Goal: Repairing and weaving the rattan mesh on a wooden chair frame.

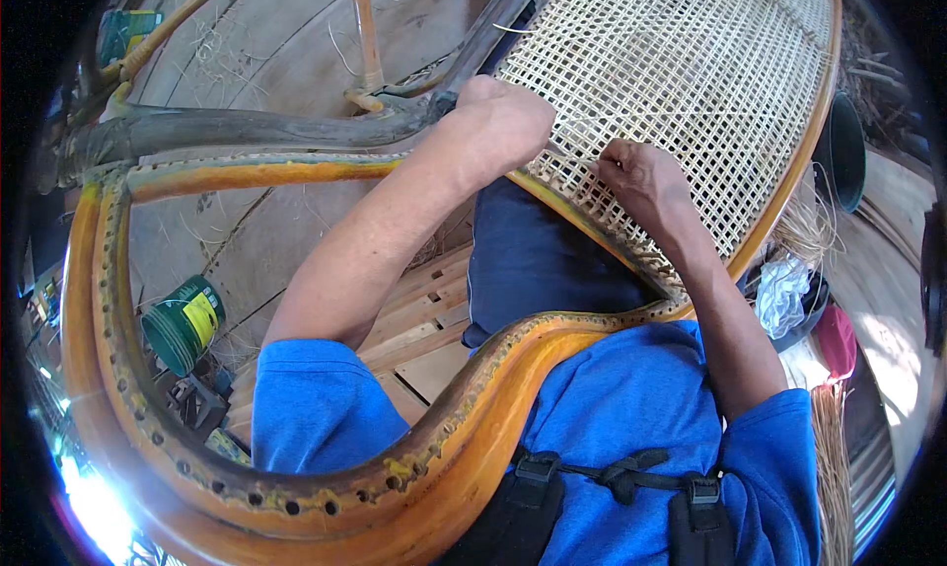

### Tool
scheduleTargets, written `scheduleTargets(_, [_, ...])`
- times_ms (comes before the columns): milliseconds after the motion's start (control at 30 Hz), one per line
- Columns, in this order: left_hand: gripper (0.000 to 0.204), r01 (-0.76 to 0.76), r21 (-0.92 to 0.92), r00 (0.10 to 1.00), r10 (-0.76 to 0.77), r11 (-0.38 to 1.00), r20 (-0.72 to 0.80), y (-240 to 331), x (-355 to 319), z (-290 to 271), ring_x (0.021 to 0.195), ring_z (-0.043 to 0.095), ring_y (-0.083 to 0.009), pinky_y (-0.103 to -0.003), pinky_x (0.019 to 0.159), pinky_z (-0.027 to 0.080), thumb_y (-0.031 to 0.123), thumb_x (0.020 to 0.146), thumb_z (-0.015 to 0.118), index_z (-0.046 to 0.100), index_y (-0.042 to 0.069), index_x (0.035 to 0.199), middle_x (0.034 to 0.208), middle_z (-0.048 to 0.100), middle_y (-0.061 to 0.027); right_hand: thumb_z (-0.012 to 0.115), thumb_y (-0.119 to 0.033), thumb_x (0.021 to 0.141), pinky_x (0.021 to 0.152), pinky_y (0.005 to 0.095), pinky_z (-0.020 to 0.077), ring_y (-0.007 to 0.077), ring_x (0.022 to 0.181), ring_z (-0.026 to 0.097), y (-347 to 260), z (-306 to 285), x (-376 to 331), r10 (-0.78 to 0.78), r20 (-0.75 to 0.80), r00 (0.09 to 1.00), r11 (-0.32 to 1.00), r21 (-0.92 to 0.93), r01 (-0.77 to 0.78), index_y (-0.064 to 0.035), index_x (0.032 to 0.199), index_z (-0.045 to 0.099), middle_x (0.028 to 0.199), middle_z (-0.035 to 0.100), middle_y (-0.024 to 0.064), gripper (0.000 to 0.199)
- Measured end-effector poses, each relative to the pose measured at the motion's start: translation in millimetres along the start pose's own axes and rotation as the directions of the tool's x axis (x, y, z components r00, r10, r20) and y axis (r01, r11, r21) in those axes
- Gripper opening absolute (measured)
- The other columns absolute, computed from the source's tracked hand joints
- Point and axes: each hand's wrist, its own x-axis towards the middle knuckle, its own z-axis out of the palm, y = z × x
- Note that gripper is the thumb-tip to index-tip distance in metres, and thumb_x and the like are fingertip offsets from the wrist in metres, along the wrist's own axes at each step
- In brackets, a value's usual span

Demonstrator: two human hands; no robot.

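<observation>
A woven cane panel (681,82) with an open lattice fills a curved wooden frame (789,186) above my lap. My left hand (508,122) is closed at the panel's near left edge, its fingers curled away, so what they grip is hidden. Just right of it, my right hand (646,181) pinches a thin cane strand (574,158) low over the weave. That strand spans the short gap between both hands. A drilled, orange-brown wooden rail (473,378) curves across in front of my body, with a row of small holes along it.
A dark wooden bar (266,130) joins the frame on the left. Below it stands a green bucket (184,324) on the floor. To the right are a dark bucket (841,151), loose cane strands (804,226), a clear plastic bag (781,295) and a bundle of long fibres (834,457).
</observation>
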Motion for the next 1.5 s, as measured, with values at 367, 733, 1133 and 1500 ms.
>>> scheduleTargets(367, [0.021,-0.111,0.094,0.993,0.107,0.989,0.049,16.8,6.7,-20.8,0.086,0.069,-0.0299,-0.041,0.074,0.054,0.015,0.076,0.06,0.073,0.005,0.088,0.087,0.07,-0.0155,0.054,-0.016,0.076,0.066,0.0449,0.0505,0.0391,0.066,0.064,-17.6,-3.4,-0.6,0.196,0.016,0.98,0.972,0.126,-0.197,0.0011,0.074,0.065,0.069,0.062,0.0254,0.021])
scheduleTargets(733, [0.017,-0.21,-0.011,0.966,0.205,0.978,-0.157,-8.6,7.5,13.8,0.084,0.069,-0.0314,-0.042,0.072,0.054,0.013,0.077,0.059,0.073,0.006,0.082,0.086,0.07,-0.015,0.055,-0.021,0.086,0.068,0.0462,0.0508,0.0366,0.067,0.065,-13.8,30.5,-6.8,0.102,-0.162,0.982,0.988,-0.101,-0.119,-0.0049,0.071,0.063,0.069,0.064,0.02,0.023])
scheduleTargets(1133, [0.031,0.017,0.178,0.983,0.016,0.984,-0.181,-36.4,-36.0,-33.1,0.081,0.067,-0.0335,-0.046,0.07,0.052,0.036,0.082,0.064,0.068,0.006,0.082,0.081,0.067,-0.0152,0.061,-0.019,0.089,0.073,0.0412,0.0501,0.034,0.08,0.064,-39.5,12.5,15.7,-0.24,-0.315,0.918,0.903,0.274,0.33,-0.0011,0.105,0.064,0.085,0.065,0.0198,0.024])
scheduleTargets(1500, [0.029,-0.047,-0.407,0.926,-0.113,0.912,-0.361,-26.5,-36.2,57.6,0.091,0.062,-0.0305,-0.041,0.079,0.049,0.021,0.082,0.064,0.067,0.01,0.109,0.099,0.061,-0.0125,0.055,-0.017,0.09,0.078,0.0403,0.0499,0.0342,0.084,0.064,1.2,23.3,7.7,-0.056,-0.244,0.968,0.95,0.285,0.127,-0.0015,0.098,0.066,0.091,0.066,0.0182,0.021])
